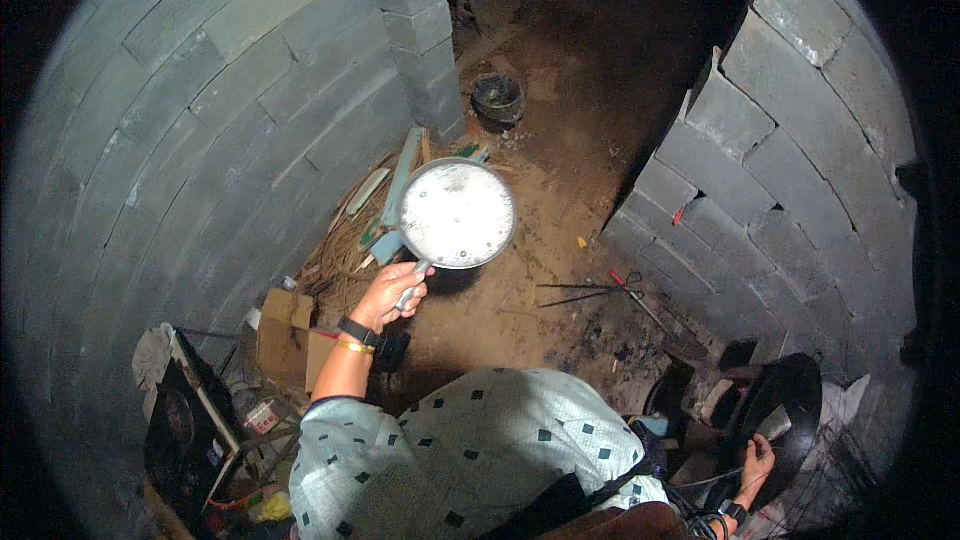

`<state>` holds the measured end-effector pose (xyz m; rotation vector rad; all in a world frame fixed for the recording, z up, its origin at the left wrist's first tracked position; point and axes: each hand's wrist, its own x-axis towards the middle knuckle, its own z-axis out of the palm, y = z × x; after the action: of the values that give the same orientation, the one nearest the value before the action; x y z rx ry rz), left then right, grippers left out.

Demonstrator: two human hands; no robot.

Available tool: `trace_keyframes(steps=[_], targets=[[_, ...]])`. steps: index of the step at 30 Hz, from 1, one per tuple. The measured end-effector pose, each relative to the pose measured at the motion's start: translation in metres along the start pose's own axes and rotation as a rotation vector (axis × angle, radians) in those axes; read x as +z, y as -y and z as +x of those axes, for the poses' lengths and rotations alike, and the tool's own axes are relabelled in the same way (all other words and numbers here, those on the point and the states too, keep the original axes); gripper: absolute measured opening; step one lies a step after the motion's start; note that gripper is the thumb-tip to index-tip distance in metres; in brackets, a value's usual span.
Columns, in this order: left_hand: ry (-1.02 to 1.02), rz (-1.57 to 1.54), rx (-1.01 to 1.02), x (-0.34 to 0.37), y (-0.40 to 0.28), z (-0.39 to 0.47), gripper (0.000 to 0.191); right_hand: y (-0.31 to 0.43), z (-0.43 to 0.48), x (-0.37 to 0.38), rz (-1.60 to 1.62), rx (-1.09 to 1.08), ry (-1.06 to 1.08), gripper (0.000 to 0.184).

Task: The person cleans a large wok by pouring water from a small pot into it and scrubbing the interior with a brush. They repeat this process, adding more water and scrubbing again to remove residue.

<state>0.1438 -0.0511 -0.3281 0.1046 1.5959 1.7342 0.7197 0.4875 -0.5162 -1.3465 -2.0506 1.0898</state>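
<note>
My left hand (397, 292) is closed around the short handle of a round, pale metal pan (457, 214), held out over the dirt floor; its flat face is brightly lit. Far to the lower right, my right hand (759, 457) pinches a flat-bladed tool, perhaps a spatula (774, 424), over a large dark wok (799, 397). The wok's inside is too dark to make out. A black band and a gold bracelet are on the left wrist, a watch on the right.
Grey block walls (262, 75) rise on both sides. Boards and brushwood (337, 240) lie by the left wall, near a cardboard box (283, 337). Black tongs (577, 289) lie on the floor at right, and a dark bucket (498, 99) stands near the opening. A black stove-like appliance (176, 420) is lower left.
</note>
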Motion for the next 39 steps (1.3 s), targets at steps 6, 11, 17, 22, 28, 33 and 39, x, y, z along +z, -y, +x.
trace_keyframes(steps=[6, 11, 17, 22, 28, 33, 39], targets=[[-0.098, -0.042, 0.088, -0.023, 0.014, 0.034, 0.022, -0.001, 0.052, 0.029, -0.002, 0.011, -0.08, 0.02], [-0.172, -0.115, 0.135, -0.041, 0.0, 0.076, 0.023, 0.074, 0.139, 0.051, 0.061, -0.108, 0.045, 0.019], [-0.255, -0.107, 0.025, -0.061, -0.038, 0.166, 0.016, 0.143, 0.189, 0.065, -0.005, -0.076, -0.006, 0.02], [-0.212, 0.049, -0.121, -0.062, -0.113, 0.32, 0.013, 0.139, 0.151, 0.085, -0.039, 0.167, -0.118, 0.02], [0.017, 0.849, 0.275, 0.08, -0.258, 0.548, 0.015, 0.175, 0.135, 0.136, -0.09, 0.478, -0.222, 0.02], [0.031, 1.383, 0.719, 0.209, -0.33, 0.684, 0.015, 0.25, 0.126, 0.179, -0.063, 0.669, -0.395, 0.019], [0.029, 1.549, 0.654, 0.212, -0.291, 0.739, 0.015, 0.336, 0.029, 0.217, -0.078, 0.813, -0.661, 0.019]])
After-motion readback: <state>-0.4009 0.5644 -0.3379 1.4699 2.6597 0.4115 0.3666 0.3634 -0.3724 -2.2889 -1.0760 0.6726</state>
